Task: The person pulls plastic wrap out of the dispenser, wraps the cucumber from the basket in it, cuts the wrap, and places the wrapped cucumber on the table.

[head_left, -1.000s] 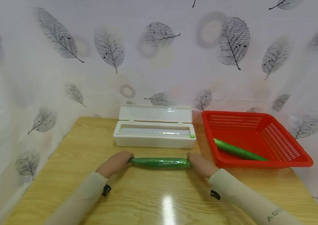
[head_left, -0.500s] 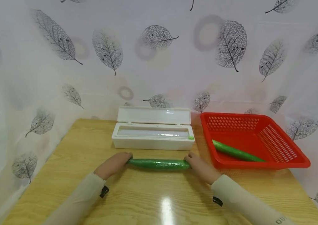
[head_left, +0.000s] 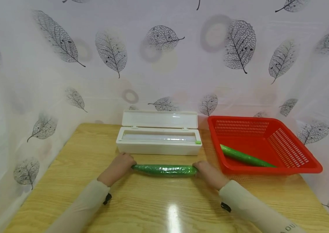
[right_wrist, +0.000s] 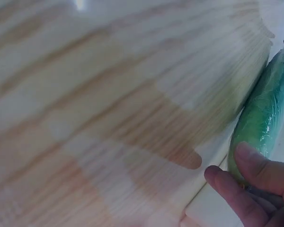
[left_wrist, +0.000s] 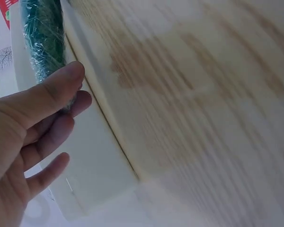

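Note:
A long green cucumber in clear, shiny film lies crosswise between my two hands. My left hand pinches its left end; in the left wrist view the thumb and forefinger close on the wrapped tip. At the other end my right hand holds the blunt tip, its thumb lying on the film in the right wrist view. Just behind the cucumber stands a white cling film box, lid raised, with a roll of film inside and a green slider at its right.
To the right, a red plastic basket holds another cucumber. All of it stands on a wooden table. Behind hangs a pale curtain printed with leaves.
The view has shifted slightly. My left hand's knuckles have risen a little at the cucumber's end, and my right hand has shifted slightly on its tip. The cucumber stays nearly in place.

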Demonstrator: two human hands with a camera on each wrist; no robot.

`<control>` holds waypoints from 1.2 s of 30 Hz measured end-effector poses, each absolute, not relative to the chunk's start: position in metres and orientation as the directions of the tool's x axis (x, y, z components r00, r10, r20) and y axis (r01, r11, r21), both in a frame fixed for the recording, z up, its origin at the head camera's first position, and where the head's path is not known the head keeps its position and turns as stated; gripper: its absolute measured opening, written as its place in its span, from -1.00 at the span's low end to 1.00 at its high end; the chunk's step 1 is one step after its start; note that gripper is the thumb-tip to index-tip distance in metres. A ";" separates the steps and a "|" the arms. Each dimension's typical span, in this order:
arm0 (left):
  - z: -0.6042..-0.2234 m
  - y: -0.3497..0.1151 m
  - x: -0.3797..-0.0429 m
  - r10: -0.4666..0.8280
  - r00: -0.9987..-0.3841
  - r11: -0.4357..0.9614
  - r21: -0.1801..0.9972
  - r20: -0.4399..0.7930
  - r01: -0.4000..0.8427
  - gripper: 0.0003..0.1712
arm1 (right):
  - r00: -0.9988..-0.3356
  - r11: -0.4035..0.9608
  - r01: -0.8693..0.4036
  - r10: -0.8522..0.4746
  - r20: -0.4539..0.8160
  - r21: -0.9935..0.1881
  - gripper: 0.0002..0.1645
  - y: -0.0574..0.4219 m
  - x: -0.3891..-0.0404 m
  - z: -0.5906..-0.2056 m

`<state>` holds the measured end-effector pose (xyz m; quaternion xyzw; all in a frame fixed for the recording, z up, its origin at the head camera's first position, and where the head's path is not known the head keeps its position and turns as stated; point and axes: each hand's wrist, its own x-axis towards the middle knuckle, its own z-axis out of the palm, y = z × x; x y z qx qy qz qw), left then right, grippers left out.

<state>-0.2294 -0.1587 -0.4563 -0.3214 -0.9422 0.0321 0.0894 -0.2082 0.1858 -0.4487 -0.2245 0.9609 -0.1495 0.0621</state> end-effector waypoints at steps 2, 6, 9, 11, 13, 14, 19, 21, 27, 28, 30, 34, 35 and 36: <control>-0.457 -0.159 -0.230 0.613 -0.775 0.790 -0.110 0.150 0.603 -0.88 | -0.894 0.857 -0.406 -0.445 -0.058 -0.319 -0.77 0.185 -0.209 -0.447; -0.458 -0.159 -0.230 0.604 -0.780 0.796 -0.063 0.165 0.602 -0.84 | -0.880 0.835 -0.434 -0.473 -0.039 -0.339 -0.74 0.188 -0.210 -0.446; -0.455 -0.158 -0.230 0.574 -0.808 0.816 -0.015 0.135 0.577 -0.85 | -0.859 0.803 -0.471 -0.512 -0.017 -0.366 -0.68 0.191 -0.213 -0.446; -0.453 -0.156 -0.229 0.549 -0.832 0.834 0.021 0.082 0.552 -0.88 | -0.850 0.789 -0.484 -0.527 -0.010 -0.378 -0.67 0.194 -0.214 -0.446; -0.451 -0.153 -0.229 0.530 -0.848 0.846 0.047 0.029 0.530 -0.77 | -0.848 0.786 -0.483 -0.529 -0.016 -0.387 -0.67 0.197 -0.215 -0.445; -0.450 -0.152 -0.228 0.526 -0.851 0.849 0.053 0.009 0.525 -0.68 | -0.850 0.787 -0.480 -0.527 -0.018 -0.389 -0.68 0.198 -0.215 -0.445; -0.450 -0.143 -0.226 0.554 -0.833 0.831 0.058 0.002 0.553 -0.54 | -0.859 0.805 -0.467 -0.511 -0.028 -0.366 -0.73 0.202 -0.215 -0.442; -0.451 -0.139 -0.225 0.572 -0.820 0.817 0.077 0.019 0.571 -0.53 | -0.863 0.813 -0.463 -0.504 -0.029 -0.354 -0.76 0.203 -0.215 -0.441; -0.450 -0.126 -0.224 0.595 -0.804 0.796 0.125 0.022 0.592 -0.56 | -0.863 0.818 -0.473 -0.504 -0.012 -0.328 -0.83 0.203 -0.214 -0.440; -0.450 -0.125 -0.224 0.593 -0.805 0.797 0.124 0.020 0.591 -0.57 | -0.863 0.820 -0.478 -0.506 -0.007 -0.316 -0.84 0.203 -0.215 -0.441; -0.450 -0.122 -0.224 0.586 -0.810 0.803 0.125 0.016 0.583 -0.60 | -0.867 0.829 -0.475 -0.498 -0.002 -0.294 -0.84 0.203 -0.215 -0.441; -0.449 -0.120 -0.224 0.583 -0.812 0.803 0.138 0.017 0.579 -0.60 | -0.871 0.842 -0.478 -0.492 0.007 -0.250 -0.85 0.200 -0.215 -0.443; -0.449 -0.121 -0.224 0.584 -0.811 0.802 0.142 0.018 0.581 -0.60 | -0.871 0.844 -0.479 -0.492 0.007 -0.241 -0.84 0.199 -0.215 -0.443; -0.449 -0.121 -0.224 0.586 -0.810 0.801 0.143 0.016 0.582 -0.60 | -0.869 0.844 -0.483 -0.495 0.006 -0.233 -0.84 0.198 -0.215 -0.443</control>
